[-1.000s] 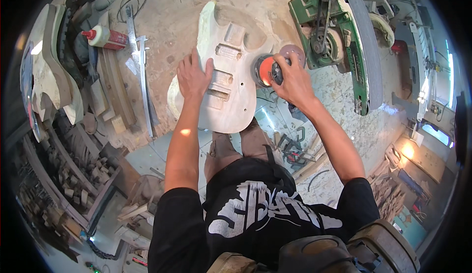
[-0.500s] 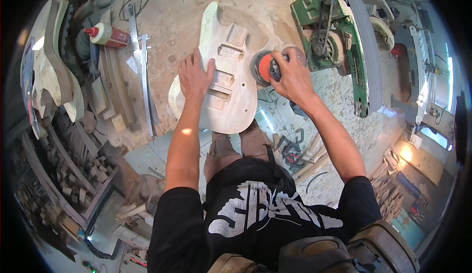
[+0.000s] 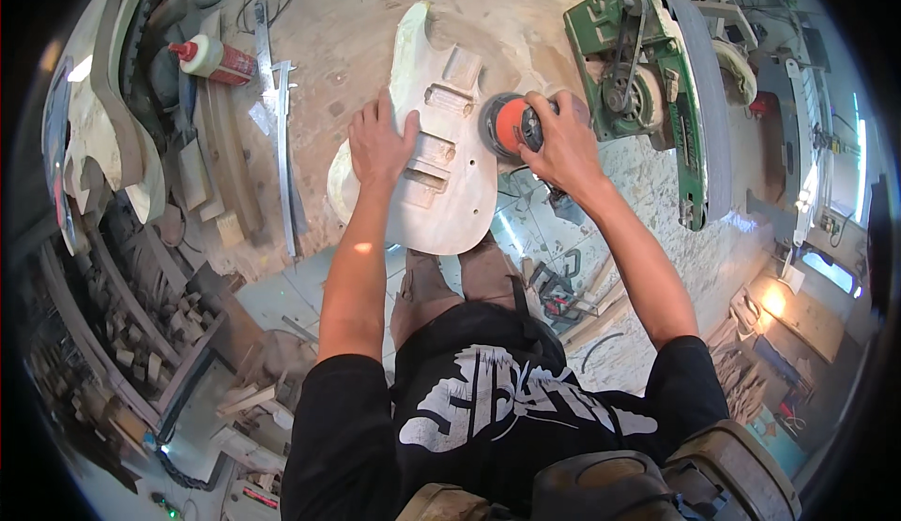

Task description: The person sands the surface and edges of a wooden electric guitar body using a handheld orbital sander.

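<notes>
A pale, unfinished wooden electric guitar body [image 3: 439, 222] with several routed cavities lies on the workbench, its near end over the edge. My left hand [image 3: 380, 144] rests flat on its left part, thumb spread from the fingers, touching the wood beside the middle cavities. My right hand [image 3: 569, 148] is wrapped round an orange and black power sander [image 3: 510, 127]. The sander is tilted, its round pad at the right edge of the body, near the cutaway. Whether the pad is touching the wood is hard to tell.
Close on the right stands a green belt sander [image 3: 619, 70] with an exposed drive belt. Left on the bench [image 3: 328, 14] lie a metal caliper [image 3: 282, 145], a white and red glue bottle [image 3: 214, 59] and wood strips [image 3: 225, 160]. More shaped bodies [image 3: 113, 136] stand far left.
The sander in my right hand has shifted slightly left against the guitar body's edge. My left hand keeps its place on the wood. The whole view has moved a little.
</notes>
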The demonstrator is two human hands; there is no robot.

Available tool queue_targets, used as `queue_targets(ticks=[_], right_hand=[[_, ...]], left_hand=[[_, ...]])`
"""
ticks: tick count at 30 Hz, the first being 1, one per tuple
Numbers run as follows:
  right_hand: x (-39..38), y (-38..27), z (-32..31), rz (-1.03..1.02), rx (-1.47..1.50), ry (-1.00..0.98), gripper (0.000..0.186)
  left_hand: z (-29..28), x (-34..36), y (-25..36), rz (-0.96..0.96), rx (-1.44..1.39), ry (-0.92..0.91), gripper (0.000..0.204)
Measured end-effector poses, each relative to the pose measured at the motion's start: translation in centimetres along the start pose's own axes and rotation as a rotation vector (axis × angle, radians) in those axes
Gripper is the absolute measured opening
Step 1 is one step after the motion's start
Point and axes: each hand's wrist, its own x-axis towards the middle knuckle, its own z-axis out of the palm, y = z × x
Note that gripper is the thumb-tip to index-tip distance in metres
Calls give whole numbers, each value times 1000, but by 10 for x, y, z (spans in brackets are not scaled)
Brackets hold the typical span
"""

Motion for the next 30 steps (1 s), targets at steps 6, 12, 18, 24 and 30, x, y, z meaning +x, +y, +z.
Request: queue_targets(ticks=[6, 12, 18, 24, 30], right_hand=[[16, -21, -5, -52, 31, -71, 67], [-5, 24, 3, -24, -17, 104, 65], [10, 27, -6, 131, 33, 30, 69], [10, 0, 2, 0, 11, 3, 68], [14, 40, -11, 170, -35, 43, 70]], left_hand=[[0, -2, -4, 2, -8, 1, 74], [2, -3, -1, 2, -14, 11, 74], [1, -1, -1, -9, 8, -8, 74], [0, -3, -7, 3, 36, 24, 74], [0, 0, 0, 6, 4, 7, 73]])
